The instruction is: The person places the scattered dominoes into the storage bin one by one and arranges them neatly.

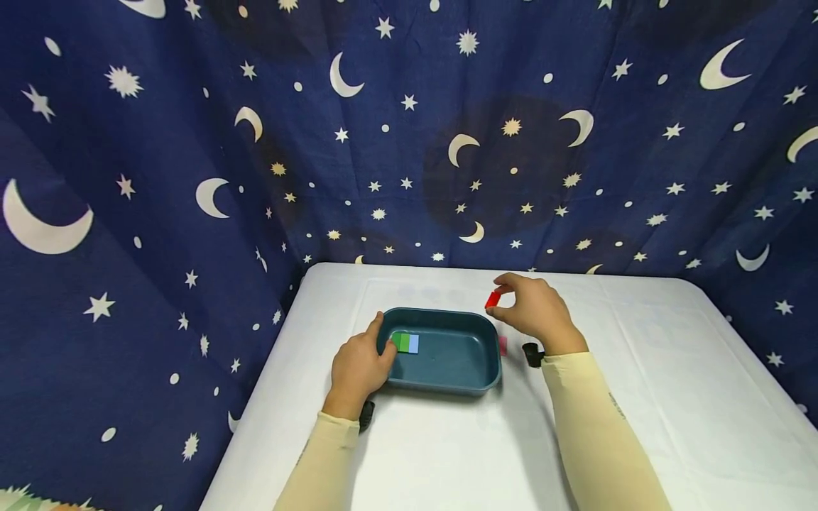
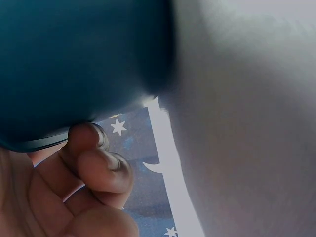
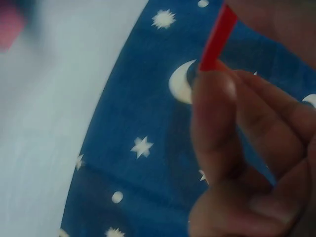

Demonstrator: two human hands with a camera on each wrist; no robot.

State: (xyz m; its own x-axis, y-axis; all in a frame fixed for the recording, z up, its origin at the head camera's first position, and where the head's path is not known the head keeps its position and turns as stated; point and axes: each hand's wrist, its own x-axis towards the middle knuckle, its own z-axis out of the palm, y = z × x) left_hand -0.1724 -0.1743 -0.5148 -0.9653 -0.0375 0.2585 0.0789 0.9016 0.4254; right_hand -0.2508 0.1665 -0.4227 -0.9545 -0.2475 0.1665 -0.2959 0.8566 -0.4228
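Note:
My left hand grips the left end of a dark teal plastic tub, thumb over the rim. In the left wrist view, curled fingers lie against the outside of the tub. Inside the tub, near the thumb, lie green tiles and a light blue tile side by side. My right hand pinches a thin red tile between thumb and fingertips, above the table beyond the tub's right far corner. The right wrist view shows this red tile edge-on.
A pink piece lies on the white table against the tub's right end, partly hidden by it. A dark blue curtain with moons and stars hangs behind the table and along its left side.

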